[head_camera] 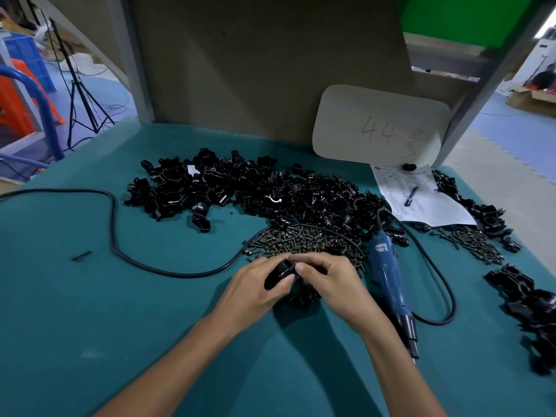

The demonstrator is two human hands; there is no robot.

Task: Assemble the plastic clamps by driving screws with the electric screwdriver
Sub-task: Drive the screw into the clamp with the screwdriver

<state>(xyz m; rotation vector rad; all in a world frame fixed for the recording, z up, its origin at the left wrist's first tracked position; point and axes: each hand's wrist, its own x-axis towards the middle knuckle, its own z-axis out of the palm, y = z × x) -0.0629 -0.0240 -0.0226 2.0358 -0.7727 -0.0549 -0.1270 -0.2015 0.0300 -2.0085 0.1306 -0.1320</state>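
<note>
My left hand [255, 287] grips a black plastic clamp [278, 273] just above the green table. My right hand [331, 281] meets it from the right, its thumb and fingers pinching a small screw at the clamp's top. Behind the hands lies a heap of dark screws [301, 240]. A large pile of loose black clamp parts [255, 191] spreads across the table's middle. The blue electric screwdriver [388, 275] lies on the table to the right of my right hand, tip toward me, with nobody holding it.
The screwdriver's black cable [114, 236] loops across the left of the table [120, 326]. A paper sheet with a pen [410, 197] lies at the back right beside a card marked 44 [379, 127]. More clamps [529, 311] and screws [475, 242] sit at the right.
</note>
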